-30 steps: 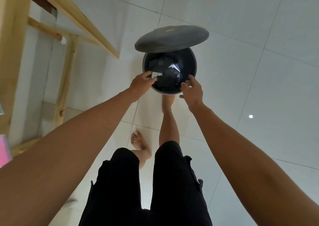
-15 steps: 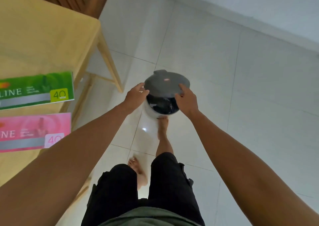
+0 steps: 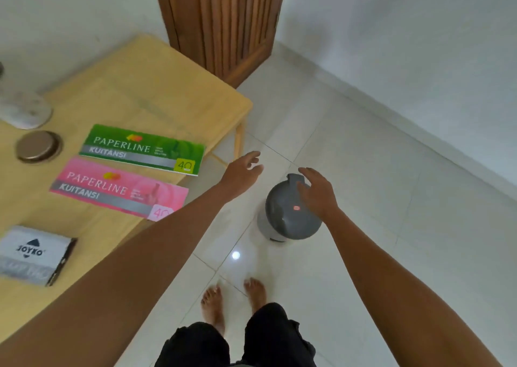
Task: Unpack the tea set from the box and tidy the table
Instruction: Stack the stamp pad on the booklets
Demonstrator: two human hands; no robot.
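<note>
A small round bin with a grey lid (image 3: 288, 212) stands on the white tiled floor, its lid down. My right hand (image 3: 317, 191) hovers over the lid's right side, fingers spread, holding nothing. My left hand (image 3: 243, 169) is raised to the left of the bin, near the table's corner, open and empty. The wooden table (image 3: 156, 92) fills the left side. No tea set piece is clearly recognisable.
On the table lie a green Paperline booklet (image 3: 142, 149), a pink Paperline booklet (image 3: 117, 189), a grey Joyko box (image 3: 35, 254), a round brown lid (image 3: 37, 146) and a pale round object (image 3: 23, 112). A wooden door (image 3: 221, 22) stands behind. My bare feet (image 3: 235, 302) are on the floor.
The bin's lid, open a second ago, has come down. Both hands have lifted off the bin and the view has risen to take in the table.
</note>
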